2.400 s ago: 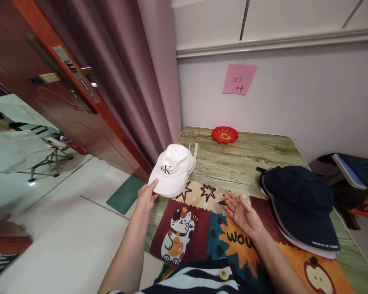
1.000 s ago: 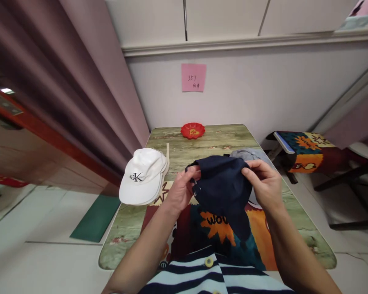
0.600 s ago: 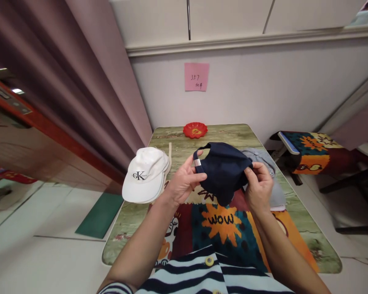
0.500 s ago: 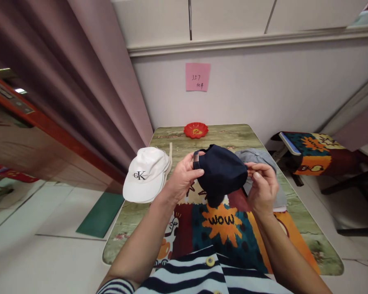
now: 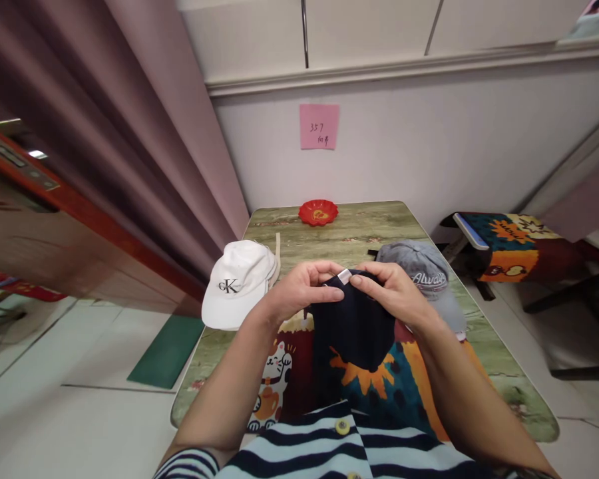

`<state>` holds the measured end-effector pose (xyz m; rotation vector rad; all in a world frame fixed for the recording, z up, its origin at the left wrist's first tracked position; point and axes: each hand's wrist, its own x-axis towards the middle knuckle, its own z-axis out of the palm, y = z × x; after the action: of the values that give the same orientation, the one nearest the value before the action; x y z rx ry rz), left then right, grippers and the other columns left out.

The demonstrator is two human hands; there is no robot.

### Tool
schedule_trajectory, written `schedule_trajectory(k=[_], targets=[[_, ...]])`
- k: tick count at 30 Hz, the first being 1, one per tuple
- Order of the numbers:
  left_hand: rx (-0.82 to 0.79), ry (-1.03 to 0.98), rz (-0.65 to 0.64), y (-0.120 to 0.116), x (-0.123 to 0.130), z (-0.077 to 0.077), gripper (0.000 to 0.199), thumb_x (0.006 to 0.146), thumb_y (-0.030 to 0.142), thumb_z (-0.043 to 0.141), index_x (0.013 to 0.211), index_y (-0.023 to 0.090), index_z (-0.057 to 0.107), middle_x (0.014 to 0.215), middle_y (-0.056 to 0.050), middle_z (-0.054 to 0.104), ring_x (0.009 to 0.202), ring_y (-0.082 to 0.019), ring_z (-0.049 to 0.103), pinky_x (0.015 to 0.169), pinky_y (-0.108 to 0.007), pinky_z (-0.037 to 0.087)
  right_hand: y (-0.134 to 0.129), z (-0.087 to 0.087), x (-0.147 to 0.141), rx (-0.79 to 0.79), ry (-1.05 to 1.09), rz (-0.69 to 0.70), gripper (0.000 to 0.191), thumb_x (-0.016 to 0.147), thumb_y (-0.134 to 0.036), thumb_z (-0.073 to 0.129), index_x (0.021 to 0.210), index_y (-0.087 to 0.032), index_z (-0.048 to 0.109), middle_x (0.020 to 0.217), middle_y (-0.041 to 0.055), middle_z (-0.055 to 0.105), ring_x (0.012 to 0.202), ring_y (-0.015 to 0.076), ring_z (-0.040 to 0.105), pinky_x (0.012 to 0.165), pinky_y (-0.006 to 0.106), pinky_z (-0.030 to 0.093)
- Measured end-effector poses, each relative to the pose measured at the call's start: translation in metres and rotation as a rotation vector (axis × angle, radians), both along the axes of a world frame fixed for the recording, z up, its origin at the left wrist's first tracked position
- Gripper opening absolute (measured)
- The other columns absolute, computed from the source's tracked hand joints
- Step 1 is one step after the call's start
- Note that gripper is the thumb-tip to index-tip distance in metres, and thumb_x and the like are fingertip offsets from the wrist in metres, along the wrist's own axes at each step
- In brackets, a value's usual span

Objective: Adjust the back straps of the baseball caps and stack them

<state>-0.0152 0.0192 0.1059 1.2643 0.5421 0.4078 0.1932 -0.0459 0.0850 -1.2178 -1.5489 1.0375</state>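
A dark navy cap (image 5: 354, 326) hangs between my hands above the patterned mat. My left hand (image 5: 307, 289) pinches its upper edge, thumb in front. On the other side of a small white tag (image 5: 345, 277), my right hand (image 5: 389, 289) grips the same edge, its thumb close to the tag. To the left lies a white cap (image 5: 239, 283) with a dark letter logo. A grey-blue cap (image 5: 424, 273) with white lettering rests behind my right hand, partly covered by it.
A red scalloped dish (image 5: 318, 212) stands at the far side of the wood-patterned table (image 5: 279, 223). The colourful mat (image 5: 409, 386) covers the near middle. A pink note (image 5: 319, 126) is on the wall, and a stool (image 5: 509, 249) stands at the right.
The navy cap has been turned and lowered, so the white tag now shows. My right hand has moved left to its upper edge, uncovering more of the grey-blue cap.
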Motion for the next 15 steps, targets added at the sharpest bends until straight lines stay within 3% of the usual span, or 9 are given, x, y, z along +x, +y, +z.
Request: schedule_trajectory(k=[5, 8, 15], targets=[[-0.088, -0.126, -0.054, 0.007, -0.015, -0.011, 0.053, 0.073, 0.027, 0.086, 0.122, 0.016, 0.069, 0.105, -0.012, 0.077, 0.09, -0.021, 0.073, 0.083, -0.029, 0.055, -0.003, -0.01, 0.0, -0.023, 0.152, -0.062, 0.033, 0.09, -0.051, 0.068, 0.091, -0.019, 0.073, 0.069, -0.0008, 0.059, 0.063, 0.0122, 0.05, 0.056, 0.023, 0.037], [-0.127, -0.18, -0.094, 0.007, -0.017, -0.017, 0.056, 0.071, 0.026, 0.086, 0.124, 0.016, 0.069, 0.109, -0.014, 0.077, 0.094, -0.023, 0.073, 0.087, -0.031, 0.054, -0.003, -0.01, 0.0, -0.038, 0.218, -0.09, 0.034, 0.09, -0.052, 0.067, 0.085, -0.018, 0.071, 0.063, -0.002, 0.055, 0.057, 0.0107, 0.046, 0.053, 0.023, 0.034], [-0.118, -0.068, 0.121, -0.002, 0.0, -0.019, 0.031, 0.072, 0.033, 0.088, 0.091, 0.013, 0.074, 0.08, -0.006, 0.075, 0.066, -0.011, 0.066, 0.062, -0.019, 0.046, -0.001, -0.012, -0.006, -0.045, 0.271, -0.072, 0.03, 0.088, -0.048, 0.071, 0.08, -0.019, 0.066, 0.063, -0.0027, 0.059, 0.052, 0.0086, 0.044, 0.05, 0.022, 0.034]])
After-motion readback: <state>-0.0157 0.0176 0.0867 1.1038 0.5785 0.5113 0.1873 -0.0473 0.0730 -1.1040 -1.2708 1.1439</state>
